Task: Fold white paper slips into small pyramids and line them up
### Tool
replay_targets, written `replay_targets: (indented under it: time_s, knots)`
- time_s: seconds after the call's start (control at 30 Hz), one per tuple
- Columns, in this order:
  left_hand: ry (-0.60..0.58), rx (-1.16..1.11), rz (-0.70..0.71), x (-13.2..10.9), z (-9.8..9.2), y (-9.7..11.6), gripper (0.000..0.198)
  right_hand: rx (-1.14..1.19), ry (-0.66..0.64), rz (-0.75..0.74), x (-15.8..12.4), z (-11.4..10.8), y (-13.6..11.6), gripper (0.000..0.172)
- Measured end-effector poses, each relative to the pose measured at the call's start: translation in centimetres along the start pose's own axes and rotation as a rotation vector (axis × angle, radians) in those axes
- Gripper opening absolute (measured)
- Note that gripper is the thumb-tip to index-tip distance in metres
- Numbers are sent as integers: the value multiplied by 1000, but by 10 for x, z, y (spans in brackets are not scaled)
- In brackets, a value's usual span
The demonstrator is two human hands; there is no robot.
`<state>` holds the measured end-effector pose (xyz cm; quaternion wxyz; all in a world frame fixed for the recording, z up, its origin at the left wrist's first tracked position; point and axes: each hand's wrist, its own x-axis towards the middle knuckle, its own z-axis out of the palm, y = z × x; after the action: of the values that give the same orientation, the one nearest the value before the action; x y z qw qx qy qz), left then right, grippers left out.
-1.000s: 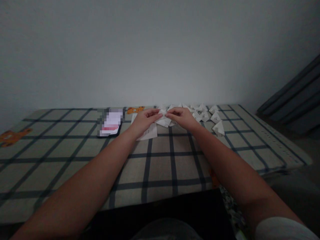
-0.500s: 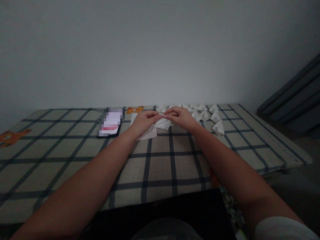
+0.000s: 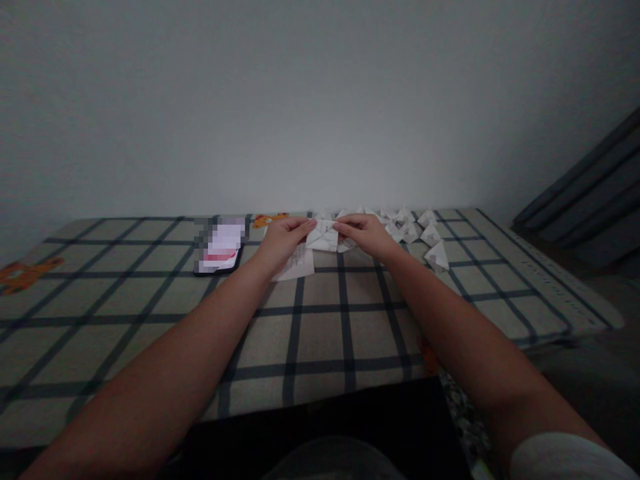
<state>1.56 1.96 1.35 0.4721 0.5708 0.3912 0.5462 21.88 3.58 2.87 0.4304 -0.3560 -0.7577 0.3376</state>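
My left hand and my right hand meet at the far middle of the checked surface, both pinching one small piece of white folded paper held just above it. The paper shows crease lines and now faces me more flatly. Under my left hand lies a flat white sheet with faint print. Several small folded white paper shapes are scattered to the right of my right hand, near the wall.
A phone with a lit, blurred screen lies left of my left hand. The grey cloth with dark grid lines carries orange bear prints. A pale wall stands behind; dark curtain folds hang at the right.
The paper between my fingers has been pulled open wider and lifted slightly. Both hands stayed at about the same spot.
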Motion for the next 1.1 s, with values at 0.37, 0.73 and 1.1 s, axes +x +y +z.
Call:
replay_targets:
  time_s: [0.37,0.73,1.1]
  knots:
    - [-64,-17,-32,0,1,-3,34,2,47,-7,-1,0,0,27]
    - [67,14,49,1,1,-4,32,118,41,64,3,-1,9,33]
    - [105,66,51,-1,3,-1,31,48,52,47,1,-1,3,33]
